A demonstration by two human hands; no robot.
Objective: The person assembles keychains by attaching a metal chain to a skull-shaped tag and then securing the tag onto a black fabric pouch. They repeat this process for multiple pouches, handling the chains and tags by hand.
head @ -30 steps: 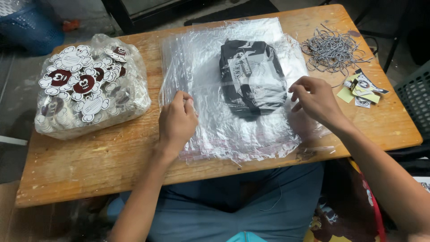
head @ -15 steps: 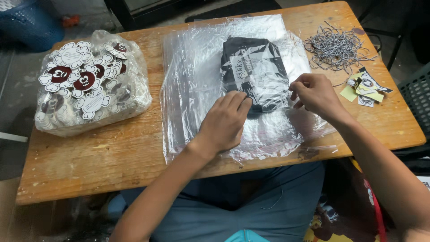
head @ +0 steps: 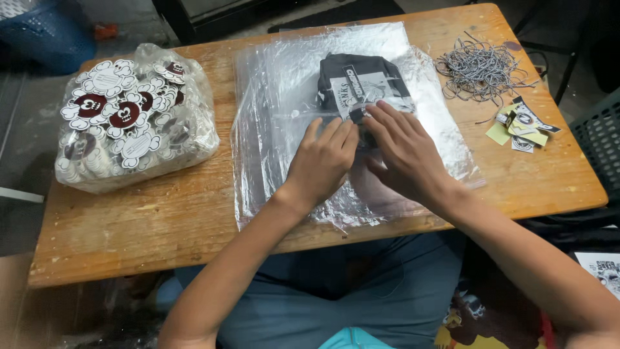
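One dark folded garment point(head: 361, 87) with a printed label lies inside a clear plastic bag point(head: 284, 97), on top of a stack of similar bags, at the centre of the wooden surface point(head: 161, 220). Left hand point(head: 321, 160) lies flat on the plastic, fingers together and extended, gripping nothing. Right hand point(head: 403, 152) presses beside it, fingers spread over the garment's lower edge; no grasp visible. At 9 o'clock, one clear sack point(head: 132, 126) holds many flower-shaped tags, too many to count. At 2 o'clock, one heap of grey cords point(head: 481, 68). At 3 o'clock, several small paper tags point(head: 520, 126).
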